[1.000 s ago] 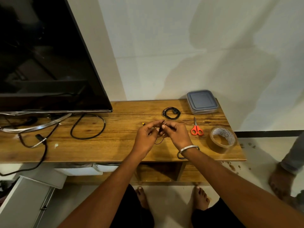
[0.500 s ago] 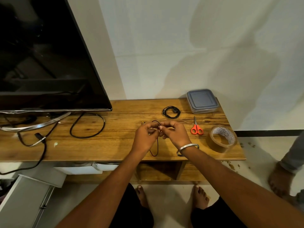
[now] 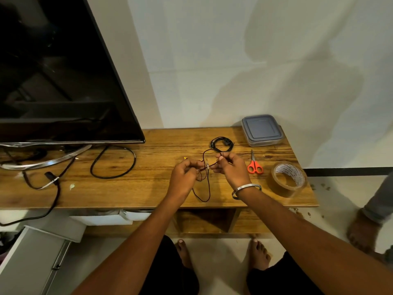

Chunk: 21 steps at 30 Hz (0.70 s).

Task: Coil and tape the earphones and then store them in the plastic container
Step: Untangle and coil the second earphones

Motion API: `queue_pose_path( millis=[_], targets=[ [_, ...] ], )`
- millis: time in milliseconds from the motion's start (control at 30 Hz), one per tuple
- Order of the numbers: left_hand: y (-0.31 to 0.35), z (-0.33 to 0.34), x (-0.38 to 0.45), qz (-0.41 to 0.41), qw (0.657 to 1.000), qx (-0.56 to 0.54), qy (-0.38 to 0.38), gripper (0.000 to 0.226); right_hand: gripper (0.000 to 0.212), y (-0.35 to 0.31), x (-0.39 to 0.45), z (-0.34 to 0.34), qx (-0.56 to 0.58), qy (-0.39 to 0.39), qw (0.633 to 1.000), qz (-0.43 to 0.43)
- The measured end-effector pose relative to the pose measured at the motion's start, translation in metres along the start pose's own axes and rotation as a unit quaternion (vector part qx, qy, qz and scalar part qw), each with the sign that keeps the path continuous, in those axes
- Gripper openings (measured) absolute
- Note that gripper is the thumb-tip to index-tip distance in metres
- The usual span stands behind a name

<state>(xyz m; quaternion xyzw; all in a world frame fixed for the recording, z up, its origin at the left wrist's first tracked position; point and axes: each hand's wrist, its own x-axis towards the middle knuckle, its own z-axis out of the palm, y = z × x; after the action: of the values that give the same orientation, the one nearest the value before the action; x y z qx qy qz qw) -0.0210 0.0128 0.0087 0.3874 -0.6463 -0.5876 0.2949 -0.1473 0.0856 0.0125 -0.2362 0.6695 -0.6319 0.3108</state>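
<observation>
Left hand [image 3: 184, 176]: forearm reaching forward from lower left, back of hand up, fingers [image 3: 192, 162] curled, pinching a thin dark cord. Right hand [image 3: 232, 170]: forearm reaching in from lower right, metal bangle [image 3: 244, 190] at the wrist, fingers curled, pinching the same cord. Hands side by side, close, not touching.

Wooden table [image 3: 148, 188] carries container [image 3: 262, 130], scissors [image 3: 254, 165], tape [image 3: 287, 179].
</observation>
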Motion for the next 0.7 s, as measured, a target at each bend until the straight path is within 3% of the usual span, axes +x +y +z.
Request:
queue_pose_path(
  millis=[67,167,300,433,500,567,700],
  targets=[
    [-0.001,-0.002,-0.002,0.02,0.999,0.041,-0.002,0.041,0.017,-0.001,0.0,-0.001,0.03,-0.013,0.999,0.006],
    [-0.005,-0.002,-0.002,0.021,1.0,0.02,0.0,0.041,0.014,-0.002,0.0,-0.001,0.061,-0.032,0.998,0.006],
    [-0.007,0.002,0.0,0.034,0.998,0.035,0.033,0.018,0.014,-0.003,-0.001,-0.001,0.07,-0.051,0.996,-0.009],
    [-0.009,0.002,0.007,0.093,0.988,0.117,0.029,0.037,0.019,-0.006,-0.002,-0.003,0.046,-0.069,0.996,-0.038],
    [-0.007,0.002,0.01,0.128,0.983,0.131,0.013,0.022,0.018,-0.008,-0.002,-0.004,0.035,-0.078,0.995,-0.046],
    [-0.005,0.0,0.012,0.133,0.983,0.12,0.028,0.011,0.017,-0.008,-0.001,-0.005,0.006,-0.062,0.996,-0.059],
    [0.007,-0.011,0.014,0.077,0.996,0.022,0.044,0.013,0.016,-0.005,0.002,-0.016,-0.1,0.005,0.991,-0.09]
  ],
)
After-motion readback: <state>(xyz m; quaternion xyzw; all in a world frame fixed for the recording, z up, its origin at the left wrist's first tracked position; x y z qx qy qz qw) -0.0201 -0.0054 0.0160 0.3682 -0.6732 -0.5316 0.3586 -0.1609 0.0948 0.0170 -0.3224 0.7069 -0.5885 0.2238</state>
